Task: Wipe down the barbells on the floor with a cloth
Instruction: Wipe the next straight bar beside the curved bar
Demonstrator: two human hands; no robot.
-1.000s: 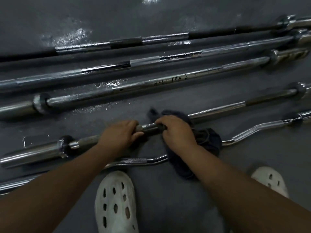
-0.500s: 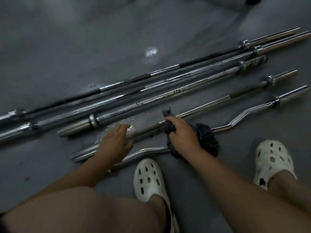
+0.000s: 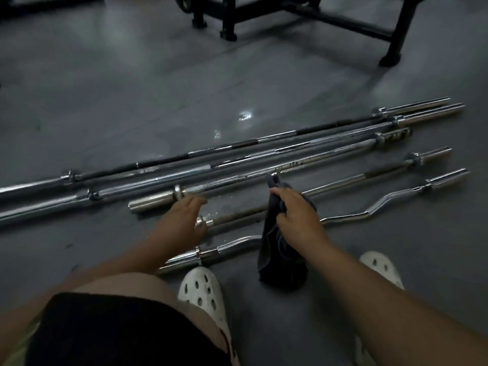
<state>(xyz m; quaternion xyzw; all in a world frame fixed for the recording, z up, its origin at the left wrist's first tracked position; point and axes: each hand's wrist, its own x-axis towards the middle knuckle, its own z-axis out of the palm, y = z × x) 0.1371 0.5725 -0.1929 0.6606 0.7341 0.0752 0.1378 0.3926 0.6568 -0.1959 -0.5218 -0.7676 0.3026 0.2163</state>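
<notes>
**Cloth bunched in the right hand over the short bar**

The dark cloth (image 3: 277,249) is in the right hand (image 3: 297,215), whose fingers (image 3: 286,204) are clenched round its upper part. A tuft of fabric sticks up above the knuckles. The rest hangs down from the fist in a long fold, and its lower end reaches the floor (image 3: 132,101). The right arm stretches forward with the back of the hand upward.

The hand and cloth sit over the short straight barbell (image 3: 343,182), which passes behind them. Whether the cloth touches that bar cannot be told. The hanging fold also crosses in front of the curl bar (image 3: 348,216), the bar nearest the person.

The left hand (image 3: 182,217) reaches forward over the left end of the short straight barbell, just beside its collar (image 3: 203,222). Its fingers (image 3: 196,200) are released and stretched out toward the thick sleeve of the next barbell (image 3: 237,178), holding nothing. The hand is blurred, so contact with either bar is unclear.

Beyond these lie two long barbells (image 3: 195,169), side by side and roughly parallel to the others. All the bars slant upward to the right.

White clogs (image 3: 203,289) stand on the floor on either side of the cloth. Black shorts (image 3: 118,328) fill the lower left. A black equipment frame (image 3: 317,17) stands at the far edge.
</notes>
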